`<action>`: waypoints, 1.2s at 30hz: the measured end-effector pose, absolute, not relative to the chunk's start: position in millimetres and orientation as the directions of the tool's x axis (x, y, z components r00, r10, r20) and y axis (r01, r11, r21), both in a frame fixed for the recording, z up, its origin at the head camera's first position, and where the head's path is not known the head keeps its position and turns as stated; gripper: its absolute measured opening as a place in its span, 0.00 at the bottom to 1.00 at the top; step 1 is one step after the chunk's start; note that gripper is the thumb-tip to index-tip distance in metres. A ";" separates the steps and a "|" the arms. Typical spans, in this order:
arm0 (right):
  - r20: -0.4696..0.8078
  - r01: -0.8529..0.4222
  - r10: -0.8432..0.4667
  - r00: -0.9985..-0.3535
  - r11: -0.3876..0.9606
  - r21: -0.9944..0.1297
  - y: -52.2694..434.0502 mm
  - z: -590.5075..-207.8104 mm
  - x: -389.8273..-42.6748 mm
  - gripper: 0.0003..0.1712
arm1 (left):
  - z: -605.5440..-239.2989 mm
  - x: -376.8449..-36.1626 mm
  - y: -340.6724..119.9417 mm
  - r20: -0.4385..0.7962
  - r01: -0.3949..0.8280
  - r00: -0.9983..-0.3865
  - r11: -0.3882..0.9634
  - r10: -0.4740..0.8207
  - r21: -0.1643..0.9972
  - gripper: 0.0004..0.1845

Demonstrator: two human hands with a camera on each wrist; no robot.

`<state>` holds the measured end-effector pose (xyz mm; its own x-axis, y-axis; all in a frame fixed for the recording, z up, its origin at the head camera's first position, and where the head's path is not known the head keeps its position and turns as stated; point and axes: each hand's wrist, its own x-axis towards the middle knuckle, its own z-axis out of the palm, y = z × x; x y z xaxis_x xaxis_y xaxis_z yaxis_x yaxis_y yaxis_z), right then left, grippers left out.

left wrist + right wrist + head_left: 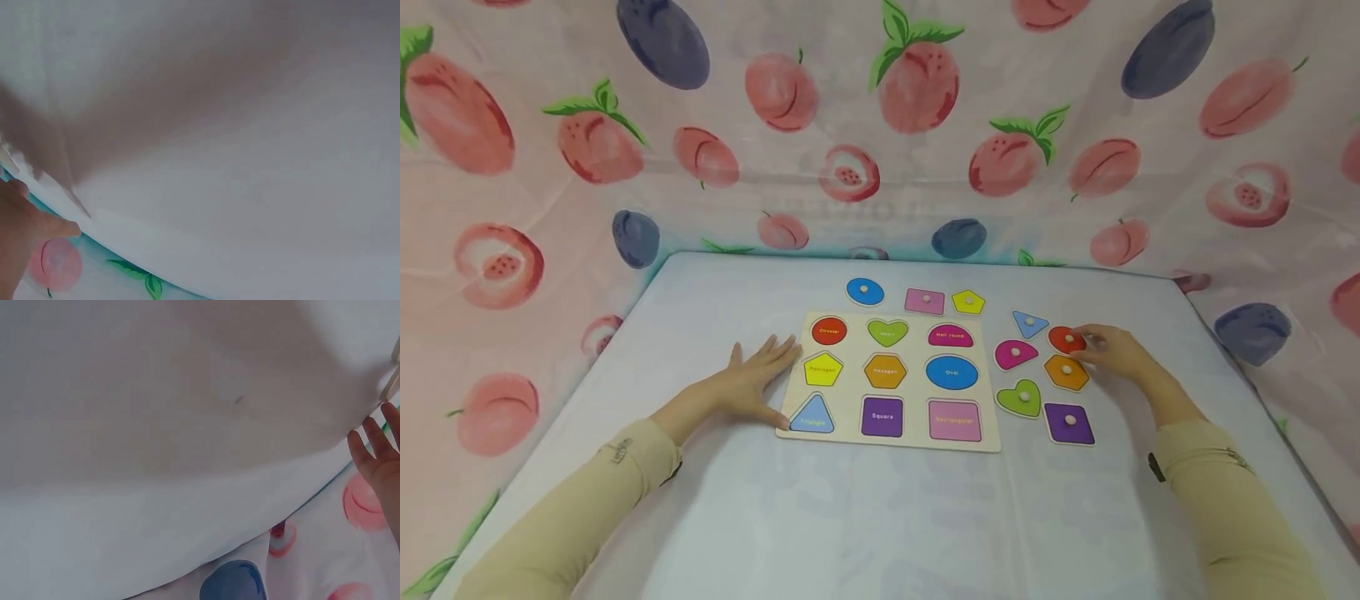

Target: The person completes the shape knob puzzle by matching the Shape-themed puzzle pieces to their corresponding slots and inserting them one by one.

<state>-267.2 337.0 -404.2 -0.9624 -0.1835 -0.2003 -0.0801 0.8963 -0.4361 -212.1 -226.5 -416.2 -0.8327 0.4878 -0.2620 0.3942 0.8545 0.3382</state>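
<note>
Right grip (1112,350) touches red circle piece (1066,340) beside empty puzzle board (891,437).

This looks like a makeshift recording corner in a home rather than a workshop. A fruit-printed cloth (880,125) hangs behind and beside the pale-covered bench (880,517), which carries a child's wooden shape puzzle board (891,379).

Hands at a shape puzzle

The left hand (752,379) lay flat against the puzzle board (850,377); the right hand (1112,350) pinched the red round piece (1064,339).
</note>
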 end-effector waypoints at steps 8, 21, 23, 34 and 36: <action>-0.152 -0.051 -0.137 -0.979 0.882 -0.468 326.4 -406.1 -275.2 0.21 | -414.4 -222.9 -221.1 -0.336 0.405 -0.817 0.882 0.468 0.243 0.69; -0.118 -0.005 -0.072 -0.990 0.873 -0.488 316.6 -410.2 -277.9 0.14 | -419.3 -222.4 -224.3 -0.428 0.325 -0.786 0.887 0.446 0.327 0.72; -0.120 -0.004 -0.071 -0.990 0.875 -0.485 315.1 -409.9 -278.1 0.14 | -419.9 -221.3 -224.6 -0.435 0.323 -0.785 0.891 0.440 0.318 0.73; -0.155 -0.051 -0.134 -0.979 0.893 -0.448 317.3 -404.5 -281.1 0.10 | -416.7 -221.5 -220.6 -0.463 0.309 -0.784 0.906 0.414 0.288 0.75; -0.162 -0.055 -0.137 -0.977 0.900 -0.432 319.7 -403.7 -282.4 0.10 | -415.1 -221.6 -219.7 -0.463 0.308 -0.786 0.908 0.411 0.283 0.75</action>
